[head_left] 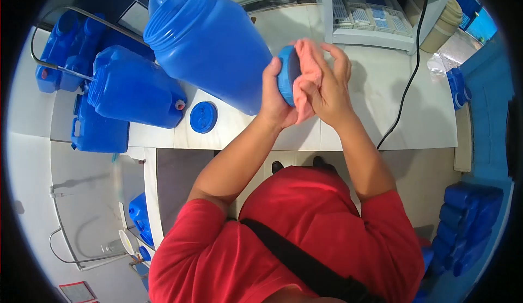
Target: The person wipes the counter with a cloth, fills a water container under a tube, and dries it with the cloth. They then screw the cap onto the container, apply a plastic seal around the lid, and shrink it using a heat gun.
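My left hand [274,100] grips a blue screw cap [284,80] by its rim, with the cap turned on its side. Bunched in my right hand [335,93] is a pink cloth [308,69], pressed against the cap's dark inner face. Just left of my hands stands a large blue container [218,47] with its threaded mouth uncapped and a clear tube at the opening. A second blue cap [203,117] lies flat on the white counter [305,134]. Further left is a blue jug [133,88] with a metal pipe reaching its mouth.
More blue jugs [99,126] crowd the left end. A black cable [406,96] crosses the counter on the right, near a white shelf unit [373,37] holding trays. Stacked blue jugs [468,227] stand on the floor at right, by a blue wall [487,123].
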`<state>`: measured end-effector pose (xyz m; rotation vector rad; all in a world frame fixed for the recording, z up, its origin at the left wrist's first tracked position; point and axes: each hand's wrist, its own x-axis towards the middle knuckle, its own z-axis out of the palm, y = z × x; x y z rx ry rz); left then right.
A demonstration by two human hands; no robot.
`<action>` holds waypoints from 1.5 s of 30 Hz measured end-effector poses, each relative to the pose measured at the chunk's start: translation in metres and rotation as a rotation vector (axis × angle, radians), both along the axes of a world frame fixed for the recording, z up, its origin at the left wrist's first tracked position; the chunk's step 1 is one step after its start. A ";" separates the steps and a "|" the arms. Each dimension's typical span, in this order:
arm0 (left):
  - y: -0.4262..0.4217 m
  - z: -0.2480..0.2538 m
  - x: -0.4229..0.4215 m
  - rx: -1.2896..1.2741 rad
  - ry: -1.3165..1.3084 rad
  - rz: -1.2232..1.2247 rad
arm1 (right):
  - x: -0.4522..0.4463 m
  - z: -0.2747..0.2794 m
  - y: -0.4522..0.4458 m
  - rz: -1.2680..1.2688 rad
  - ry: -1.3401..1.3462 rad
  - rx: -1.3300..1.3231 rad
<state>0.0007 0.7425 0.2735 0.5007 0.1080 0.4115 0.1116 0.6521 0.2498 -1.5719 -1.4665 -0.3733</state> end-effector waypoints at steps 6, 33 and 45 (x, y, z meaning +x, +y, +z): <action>0.002 0.005 0.018 0.326 -0.076 0.218 | -0.028 0.023 -0.002 0.315 0.242 0.228; 0.010 -0.018 0.026 1.833 0.283 0.769 | -0.021 -0.018 -0.028 0.486 1.792 0.043; -0.016 -0.136 0.010 1.440 0.425 0.221 | -0.014 0.050 0.030 0.423 0.969 0.256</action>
